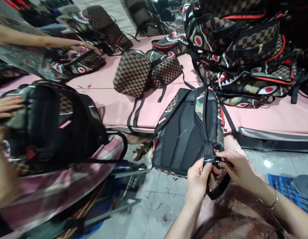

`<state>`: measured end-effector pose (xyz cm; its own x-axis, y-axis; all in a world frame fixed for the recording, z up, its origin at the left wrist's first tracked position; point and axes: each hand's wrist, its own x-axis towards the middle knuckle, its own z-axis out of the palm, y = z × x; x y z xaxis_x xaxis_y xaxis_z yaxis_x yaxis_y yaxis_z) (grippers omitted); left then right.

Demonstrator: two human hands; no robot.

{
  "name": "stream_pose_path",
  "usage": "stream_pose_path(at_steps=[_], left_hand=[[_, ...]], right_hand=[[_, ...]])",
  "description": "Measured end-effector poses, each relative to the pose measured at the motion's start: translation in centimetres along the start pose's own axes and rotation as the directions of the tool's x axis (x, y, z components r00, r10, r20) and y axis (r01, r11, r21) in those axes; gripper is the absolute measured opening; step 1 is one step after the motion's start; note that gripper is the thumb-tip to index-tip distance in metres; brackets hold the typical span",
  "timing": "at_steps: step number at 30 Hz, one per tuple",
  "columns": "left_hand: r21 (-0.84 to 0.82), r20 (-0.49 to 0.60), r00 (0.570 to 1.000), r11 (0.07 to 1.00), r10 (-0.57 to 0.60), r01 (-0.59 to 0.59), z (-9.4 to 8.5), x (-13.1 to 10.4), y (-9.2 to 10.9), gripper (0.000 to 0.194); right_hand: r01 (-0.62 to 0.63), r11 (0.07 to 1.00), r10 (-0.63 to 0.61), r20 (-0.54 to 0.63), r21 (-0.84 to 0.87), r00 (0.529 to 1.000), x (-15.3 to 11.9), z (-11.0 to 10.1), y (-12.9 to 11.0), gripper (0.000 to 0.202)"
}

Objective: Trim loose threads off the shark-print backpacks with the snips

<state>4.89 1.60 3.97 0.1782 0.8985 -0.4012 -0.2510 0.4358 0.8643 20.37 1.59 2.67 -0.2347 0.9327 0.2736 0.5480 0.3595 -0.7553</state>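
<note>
A black-backed backpack [178, 139] with checkered and camouflage panels lies with its padded back upward. Its top rests on the pink table's edge and its lower end reaches toward my lap. At its lower right corner my left hand [199, 179] is closed, thumb and fingers pinching the backpack's black strap [219, 191]. My right hand [239, 166] is closed just beside it, fingertips on a small dark piece at the strap's end. What that piece is, I cannot make out. Below both hands the strap hangs in a loop.
Several shark-face backpacks [243, 53] are piled on the pink table [268, 116] at right. A checkered backpack [131, 71] lies mid-table. At left, a co-worker's hands [7, 108] hold another backpack [61, 122]; another person's arm [51, 41] reaches behind. A blue crate [280, 182] stands at right.
</note>
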Motion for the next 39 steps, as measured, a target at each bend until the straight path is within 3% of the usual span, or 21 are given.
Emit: stream_pose_path(at_steps=[6,11,15,19,22,24,26,27,28,30,31,33,35,39], left_hand=[[0.023,0.034,0.999,0.999,-0.038,0.037,0.2,0.0,0.1,0.027],[-0.024,0.023,0.999,0.999,-0.040,0.041,-0.1,0.4,0.0,0.026],[-0.012,0.060,0.998,0.999,-0.029,0.029,-0.1,0.4,0.2,0.024],[-0.232,0.157,0.984,0.965,-0.088,0.123,-0.3,0.3,0.3,0.021],[-0.469,0.360,0.923,0.828,-0.140,0.308,-0.6,0.3,0.1,0.020],[-0.497,0.498,0.847,0.741,-0.182,0.452,-0.5,0.4,-0.3,0.023],[-0.425,0.578,0.781,0.730,-0.237,0.536,-0.1,0.3,-0.6,0.028],[-0.382,0.568,0.782,0.759,-0.257,0.527,0.2,0.3,-0.8,0.031],[-0.348,0.512,0.819,0.809,-0.259,0.474,0.4,0.2,-1.0,0.034],[-0.238,0.271,0.946,0.939,-0.181,0.247,0.5,0.0,-1.2,0.034],[-0.136,0.127,0.987,0.984,-0.096,0.113,0.4,0.0,-1.4,0.032],[0.084,-0.049,0.998,0.995,0.048,-0.044,-0.1,0.0,-1.5,0.027],[0.155,-0.087,0.994,0.986,0.070,-0.056,-0.7,0.2,-1.6,0.026],[-0.087,-0.127,0.990,0.995,-0.063,0.052,-0.9,0.6,-1.1,0.030]], right_hand=[[0.038,0.993,-0.042,-0.036,-0.108,0.998,-0.1,0.0,0.7,0.018],[-0.026,1.000,0.026,-0.082,-0.001,0.996,-0.4,-0.2,0.5,0.017],[-0.024,1.000,0.024,-0.020,0.004,1.000,-0.2,-0.4,0.2,0.018],[-0.044,0.993,0.052,-0.076,0.108,0.996,-0.1,-0.8,0.4,0.017],[-0.155,0.934,0.220,-0.177,0.321,0.959,0.2,-0.8,0.5,0.022],[-0.214,0.869,0.297,-0.123,0.446,0.947,0.6,-0.6,0.4,0.028],[-0.305,0.787,0.367,-0.008,0.536,0.930,1.3,-0.3,0.3,0.029],[-0.364,0.735,0.421,0.037,0.572,0.906,1.6,-0.1,0.2,0.027],[-0.418,0.679,0.483,0.061,0.603,0.873,2.0,0.1,0.1,0.024],[-0.475,0.617,0.572,0.057,0.627,0.818,2.6,0.2,-0.1,0.022],[-0.481,0.629,0.580,0.043,0.611,0.814,2.8,0.2,-0.2,0.021],[-0.466,0.721,0.538,0.009,0.513,0.843,3.0,0.0,-0.4,0.018],[-0.417,0.830,0.460,-0.030,0.371,0.888,2.9,-0.2,-0.6,0.013],[-0.215,0.969,0.231,-0.142,0.119,0.963,1.7,-0.6,-0.3,0.023]])
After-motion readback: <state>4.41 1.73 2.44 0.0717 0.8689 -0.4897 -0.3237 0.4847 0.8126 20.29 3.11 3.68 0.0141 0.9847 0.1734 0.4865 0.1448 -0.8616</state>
